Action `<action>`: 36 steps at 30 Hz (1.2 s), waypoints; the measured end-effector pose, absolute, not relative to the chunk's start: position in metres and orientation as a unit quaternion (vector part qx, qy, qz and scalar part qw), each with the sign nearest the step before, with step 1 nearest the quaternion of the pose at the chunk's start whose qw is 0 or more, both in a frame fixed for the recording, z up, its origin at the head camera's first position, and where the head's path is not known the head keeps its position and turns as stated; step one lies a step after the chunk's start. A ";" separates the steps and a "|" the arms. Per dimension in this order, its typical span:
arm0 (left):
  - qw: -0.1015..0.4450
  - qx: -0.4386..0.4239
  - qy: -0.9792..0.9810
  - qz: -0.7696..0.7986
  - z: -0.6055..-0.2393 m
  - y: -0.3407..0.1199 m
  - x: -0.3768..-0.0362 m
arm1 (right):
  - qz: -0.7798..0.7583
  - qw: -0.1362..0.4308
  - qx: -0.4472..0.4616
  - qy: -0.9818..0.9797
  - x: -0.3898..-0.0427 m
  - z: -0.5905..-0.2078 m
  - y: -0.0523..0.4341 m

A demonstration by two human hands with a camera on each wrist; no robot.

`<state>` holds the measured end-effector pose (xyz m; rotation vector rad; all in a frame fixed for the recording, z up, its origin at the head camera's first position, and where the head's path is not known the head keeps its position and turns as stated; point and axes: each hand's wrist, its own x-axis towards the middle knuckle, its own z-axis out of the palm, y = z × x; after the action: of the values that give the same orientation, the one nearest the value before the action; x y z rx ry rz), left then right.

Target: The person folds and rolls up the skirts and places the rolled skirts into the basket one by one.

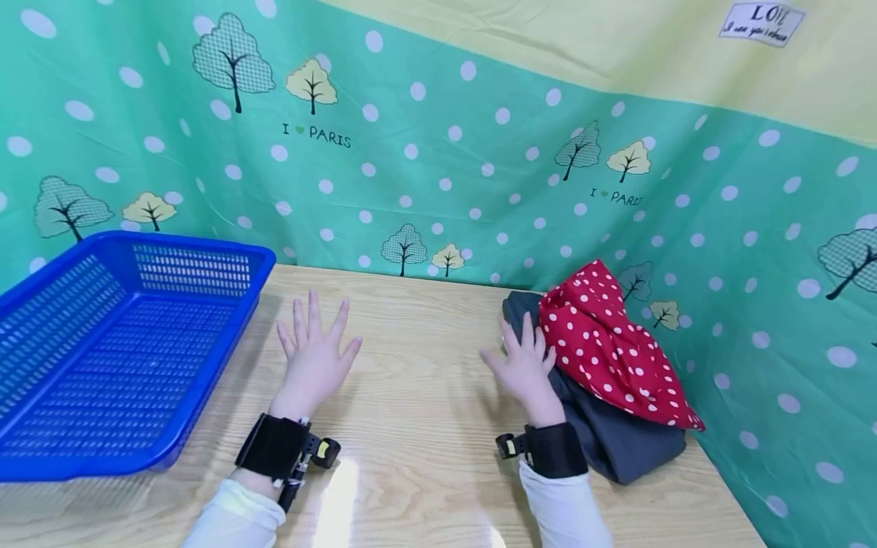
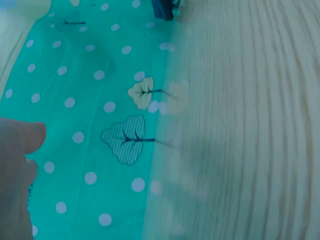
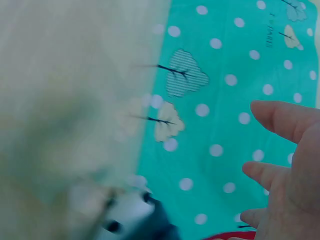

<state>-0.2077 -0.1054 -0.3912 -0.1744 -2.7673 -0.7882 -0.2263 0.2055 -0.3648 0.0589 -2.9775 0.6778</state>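
My left hand [image 1: 317,371] is held over the wooden table with its fingers spread and nothing in it. To its left stands a blue plastic basket [image 1: 256,278] with mesh walls. My right hand [image 1: 526,371], fingers also spread, holds nothing and overlaps the left edge of a dark grey folded cloth [image 1: 617,438] in the head view; whether it touches the cloth I cannot tell. A red cloth with white dots [image 1: 610,350] lies crumpled on top of the grey one. In the right wrist view a blurred white-and-dark thing [image 3: 132,215] shows at the bottom.
A green dotted curtain [image 1: 438,167] with printed trees hangs behind the table [image 1: 404,396] and along its right side. Both wrists wear black straps [image 1: 274,449] with small cameras. Light reflects off the table near the front.
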 end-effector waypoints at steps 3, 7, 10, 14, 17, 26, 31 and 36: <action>0.109 -0.069 -0.941 -0.314 -0.387 -0.098 -0.212 | 0.221 0.054 0.029 -0.973 -0.229 -0.344 0.214; 0.078 -0.078 -0.913 -0.393 -0.377 -0.083 -0.221 | 0.227 0.048 0.047 -0.972 -0.233 -0.313 0.232; 0.059 -0.076 -0.892 -0.442 -0.368 -0.065 -0.228 | 0.240 0.025 0.056 -0.969 -0.236 -0.290 0.250; 0.045 -0.087 -0.866 -0.491 -0.359 -0.026 -0.237 | 0.241 -0.008 0.039 -0.970 -0.243 -0.267 0.280; 0.032 -0.115 -0.850 -0.513 -0.356 0.009 -0.243 | 0.233 -0.019 0.007 -0.972 -0.253 -0.260 0.304; -0.021 -0.213 -0.852 -0.478 -0.362 0.083 -0.258 | 0.188 -0.077 -0.028 -0.979 -0.274 -0.279 0.347; -0.040 -0.261 -0.845 -0.465 -0.366 0.115 -0.262 | 0.183 -0.099 -0.019 -0.978 -0.280 -0.294 0.350; -0.077 -0.274 -0.835 -0.470 -0.365 0.136 -0.261 | 0.184 -0.098 -0.018 -0.978 -0.282 -0.306 0.345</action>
<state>-0.2607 0.1357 -0.3651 -0.9070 -2.7616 -1.5530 -0.2820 0.3447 -0.3062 -0.0620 -3.2798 0.6180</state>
